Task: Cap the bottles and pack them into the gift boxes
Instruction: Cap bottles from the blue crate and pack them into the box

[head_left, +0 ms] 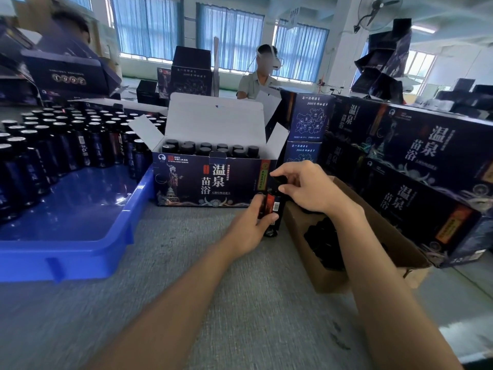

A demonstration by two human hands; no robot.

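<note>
Bottle (274,206) in left hand (250,228) sits between gift box (208,182) and carton (296,231).

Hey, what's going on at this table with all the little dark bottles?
A person is capping a bottle: the left hand grips it upright while the right hand pinches the black cap at its top. Behind, an open gift box holds rows of capped bottles. More bottles stand in the blue tray; a carton at right holds loose caps.
</note>
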